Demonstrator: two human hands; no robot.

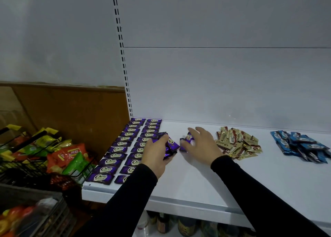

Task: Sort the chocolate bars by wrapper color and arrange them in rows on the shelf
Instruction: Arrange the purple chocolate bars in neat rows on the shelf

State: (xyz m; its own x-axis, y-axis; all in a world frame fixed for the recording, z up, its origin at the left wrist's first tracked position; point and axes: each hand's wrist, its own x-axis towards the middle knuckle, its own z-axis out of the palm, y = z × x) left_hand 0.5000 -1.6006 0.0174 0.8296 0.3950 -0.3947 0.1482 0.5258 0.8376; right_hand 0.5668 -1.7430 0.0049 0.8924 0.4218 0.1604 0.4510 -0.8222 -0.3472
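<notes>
On a white shelf [232, 179], two finished rows of purple bars [125, 147] run front to back along the left end, each bar lying with its long axis crosswise, while a gold pile [236, 141] and a blue pile [300, 145] wait unsorted well to the right. Between the rows and the gold pile, the left hand [157, 150] grips a small bunch of purple bars [170, 145], its fingers curled round them, just beside the second row. The right hand [200, 143], fingers spread and relaxed, reaches over the last loose purple bars [187, 141], touching or nearly touching them; whether it has a grip cannot be told. Those bars lie directly under the right hand's fingers, nearer to it than to the left, so the pickup looks to fall to the right hand.
</notes>
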